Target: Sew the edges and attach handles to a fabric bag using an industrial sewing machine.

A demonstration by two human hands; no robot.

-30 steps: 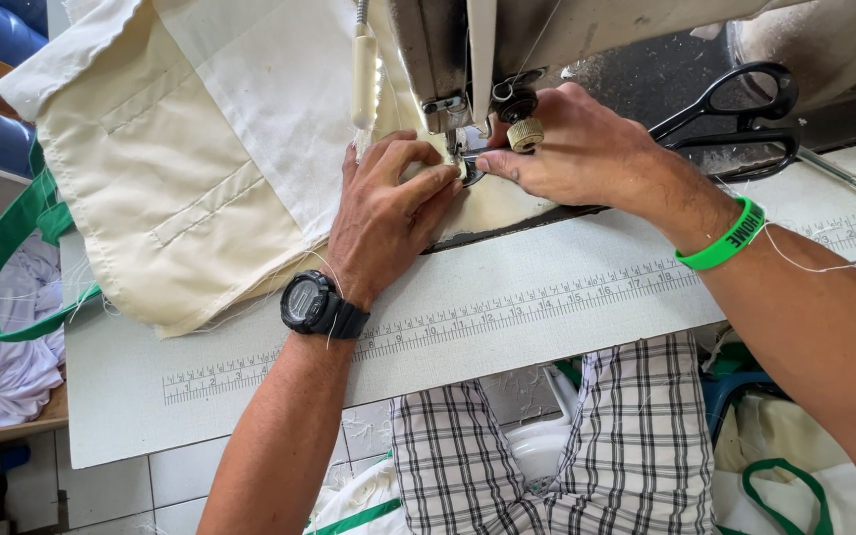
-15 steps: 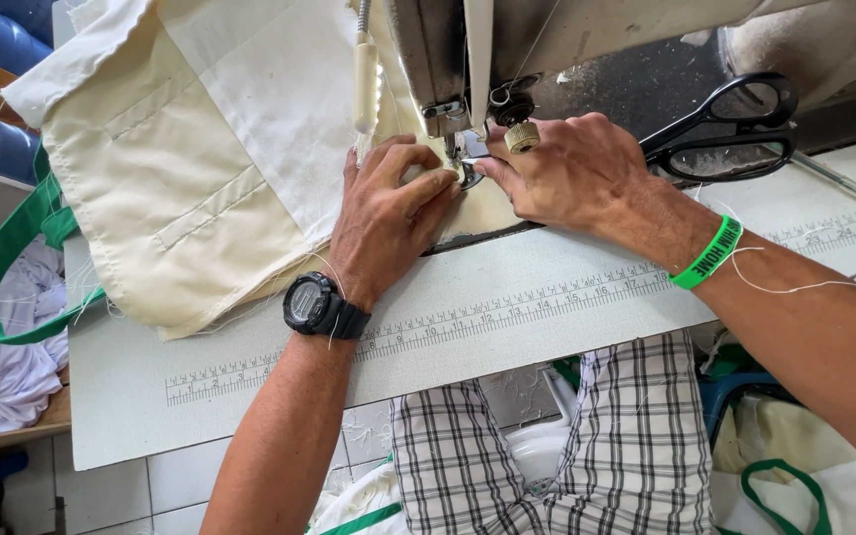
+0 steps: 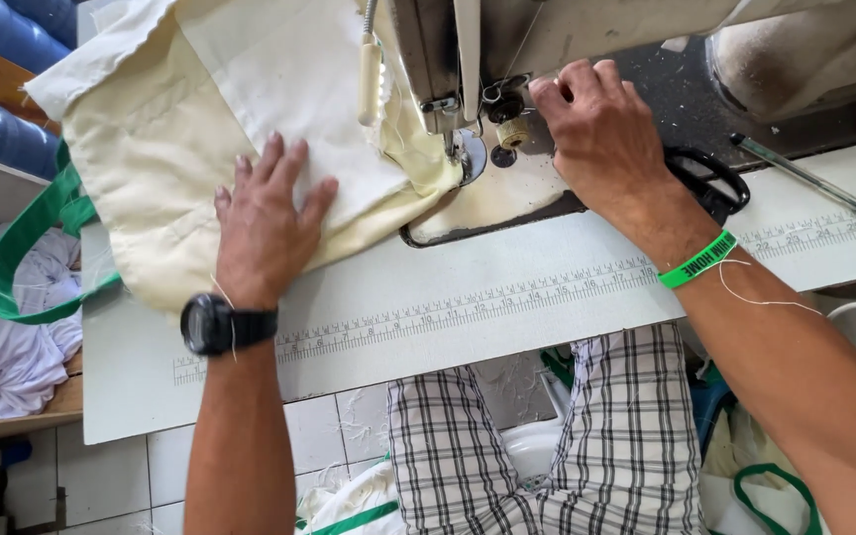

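The fingers point(image 3: 294, 173) of the left hand point(image 3: 265, 228) are being spread flat and released on the cream-coloured cotton bag panel point(image 3: 200, 149); nothing is being grasped, the cloth is only being pressed down so that it is being kept smooth and steady on the pale grey sewing table with a printed ruler strip point(image 3: 507, 287). The fingers of the right hand point(image 3: 601, 134) are being curled against the head of the grey industrial sewing machine point(image 3: 468, 50), beside the small cream-coloured knob point(image 3: 513, 132); whether something is being pinched there cannot be told, since the fingertips are being hidden partly by the machine.

The bag panel is being laid to the left of the needle, its bunched edge just reaching the round metal presser area point(image 3: 468, 156), probably so that the seam is being kept in line with the needle. A green woven strap handle point(image 3: 37, 248) is being left hanging over the table's left edge.

A pair of black-handled scissors point(image 3: 710, 178) is lying just behind the right wrist, touching or nearly touching it, and a dark slim pen point(image 3: 804, 176) is lying farther right on the table. A black digital wristwatch point(image 3: 218, 325) and a green wristband point(image 3: 697, 261) are being worn. A loose white thread point(image 3: 760, 287) is trailing across the right forearm. The machine head is standing between the two hands and is blocking the view of the needle.
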